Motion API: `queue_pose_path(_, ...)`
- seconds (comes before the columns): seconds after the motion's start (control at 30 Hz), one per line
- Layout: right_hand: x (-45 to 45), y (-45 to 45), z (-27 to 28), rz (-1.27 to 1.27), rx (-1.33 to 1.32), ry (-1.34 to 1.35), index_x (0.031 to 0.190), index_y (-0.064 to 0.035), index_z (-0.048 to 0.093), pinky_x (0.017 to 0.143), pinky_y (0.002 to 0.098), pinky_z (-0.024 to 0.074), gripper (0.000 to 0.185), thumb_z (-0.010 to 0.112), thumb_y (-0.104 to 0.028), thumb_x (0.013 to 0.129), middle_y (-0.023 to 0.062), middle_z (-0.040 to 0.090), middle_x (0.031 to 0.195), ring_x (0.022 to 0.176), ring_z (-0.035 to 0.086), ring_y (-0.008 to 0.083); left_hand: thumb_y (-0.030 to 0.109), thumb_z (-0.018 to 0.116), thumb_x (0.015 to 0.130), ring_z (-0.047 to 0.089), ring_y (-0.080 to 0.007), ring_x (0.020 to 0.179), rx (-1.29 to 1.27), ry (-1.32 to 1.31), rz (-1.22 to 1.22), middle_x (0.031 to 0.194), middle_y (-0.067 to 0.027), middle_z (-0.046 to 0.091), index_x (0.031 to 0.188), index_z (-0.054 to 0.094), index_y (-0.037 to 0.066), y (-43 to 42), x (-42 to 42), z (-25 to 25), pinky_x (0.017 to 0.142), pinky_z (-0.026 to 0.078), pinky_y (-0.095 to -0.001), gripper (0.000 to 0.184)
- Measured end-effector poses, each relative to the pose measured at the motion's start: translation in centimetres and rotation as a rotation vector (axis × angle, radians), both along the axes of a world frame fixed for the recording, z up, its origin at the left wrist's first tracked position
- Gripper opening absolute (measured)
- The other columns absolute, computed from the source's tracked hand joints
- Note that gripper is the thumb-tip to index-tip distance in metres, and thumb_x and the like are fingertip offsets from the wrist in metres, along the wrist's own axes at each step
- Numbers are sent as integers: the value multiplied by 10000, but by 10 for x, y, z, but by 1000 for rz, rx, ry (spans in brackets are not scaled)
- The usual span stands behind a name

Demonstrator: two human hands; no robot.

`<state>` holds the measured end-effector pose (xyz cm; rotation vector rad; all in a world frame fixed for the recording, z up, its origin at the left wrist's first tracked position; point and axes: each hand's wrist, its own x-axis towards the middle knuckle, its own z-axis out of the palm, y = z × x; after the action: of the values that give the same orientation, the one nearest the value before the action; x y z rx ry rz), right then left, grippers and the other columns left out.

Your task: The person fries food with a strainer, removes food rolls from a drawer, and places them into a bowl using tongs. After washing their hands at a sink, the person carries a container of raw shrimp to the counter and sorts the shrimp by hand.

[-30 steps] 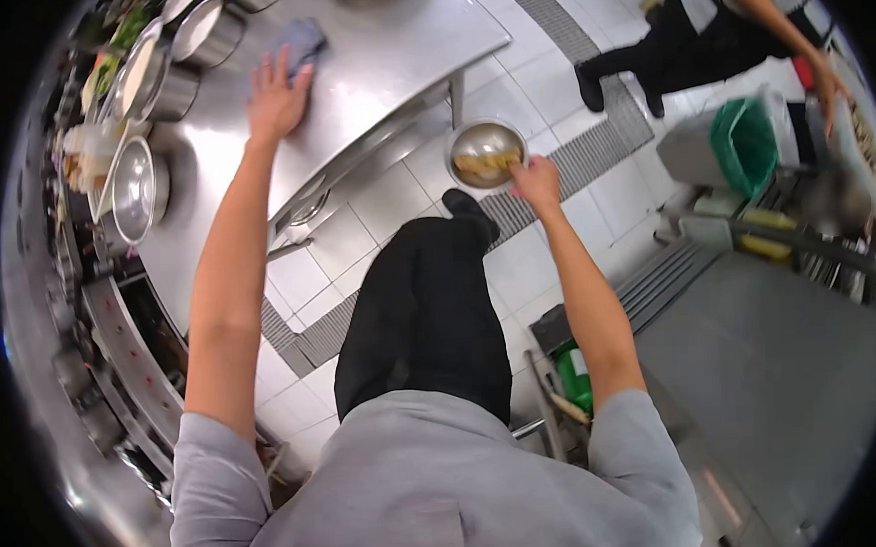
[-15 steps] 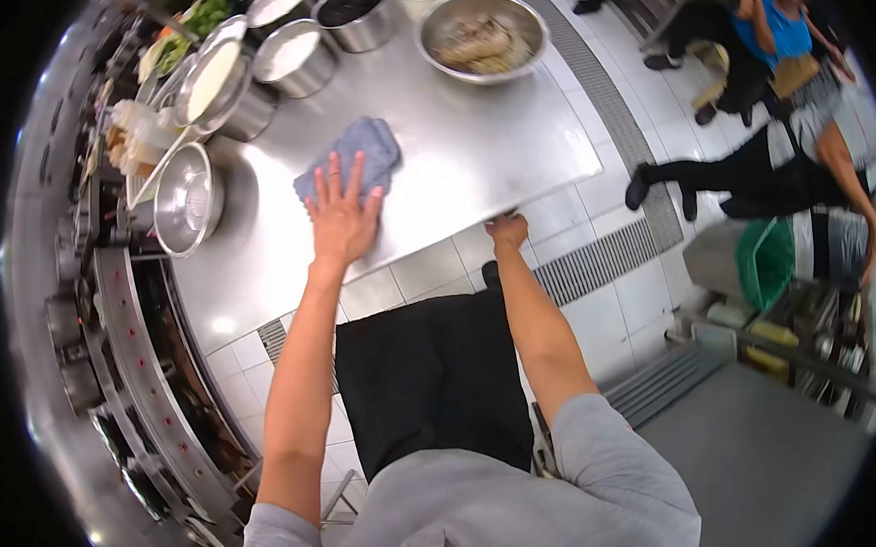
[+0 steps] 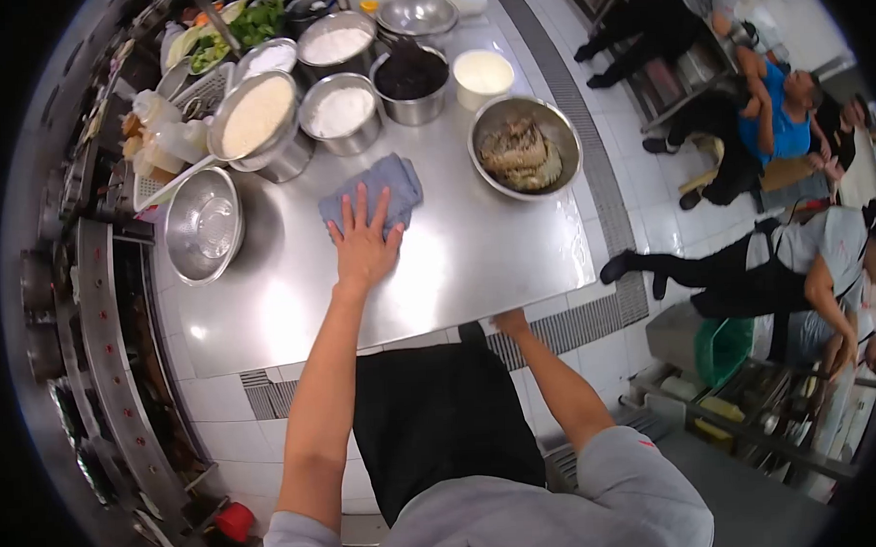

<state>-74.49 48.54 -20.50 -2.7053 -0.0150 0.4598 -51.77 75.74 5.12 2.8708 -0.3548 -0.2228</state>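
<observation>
My left hand [image 3: 368, 245] lies flat with its fingers spread on a folded blue-grey cloth [image 3: 382, 192], pressing it against the steel table [image 3: 438, 273]. At the table's front edge is my right hand [image 3: 509, 321], low and partly hidden beneath the edge; its fingers do not show. A steel bowl [image 3: 571, 163] with what looks like raw shellfish stands to the right of the cloth. On the left, a bare steel bowl [image 3: 205, 224] sits tilted near the table's side.
Behind the cloth stand steel pots of white powder [image 3: 344, 113], dark stuff [image 3: 410, 74] and pale crumbs [image 3: 257, 116]. A white tub [image 3: 483, 74] is beside them, and leafy greens [image 3: 256, 24] lie farther back. Several people work on the right, near a green-lined bin [image 3: 722, 350].
The view has tilted up, showing more of the table's back. My left hand stays flat on the cloth; my right hand remains by the front edge, now less visible.
</observation>
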Motion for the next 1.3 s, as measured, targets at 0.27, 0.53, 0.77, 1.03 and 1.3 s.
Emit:
queue_pose_path(0.27,2,56,250,152,472,314,1158,-89,641,753,407,537,391,666,-339,858,166,697,886,828,677,341,341,635,883,174,-380,1452,-522,12,-12,1564,-110,255,1407,456,281,42,-72,-3,1080,149,-678,558)
queue_pose_path(0.53,51,273,333,678,541,267,1168,-42,636,727,309,529,357,684,-219,861,96,693,851,749,659,178,296,605,925,394,-320,1340,-725,-289,442,1465,-155,401,1410,455,120,203,-282,127,1108,295,-468,537)
queue_pose_path(0.77,0,510,391,1003,716,246,1168,-39,634,714,307,523,328,663,-188,878,110,690,869,749,655,191,198,651,895,567,-306,1157,-679,-544,1113,1234,-160,587,1258,581,57,366,-515,114,1001,441,-388,396)
queue_pose_path(1.03,-71,665,421,1345,676,435,1181,-48,627,710,329,527,327,652,-202,894,116,701,898,759,666,217,174,654,888,644,-205,895,-696,-689,1619,1202,-122,587,1211,602,64,458,-603,124,797,507,-328,345)
queue_pose_path(1.3,-15,844,370,1297,654,586,1167,-28,632,735,303,528,326,668,-183,883,103,703,883,763,659,184,292,618,904,628,-322,1000,-578,-124,1706,1245,-164,587,1216,599,41,551,-650,-13,875,500,-393,401)
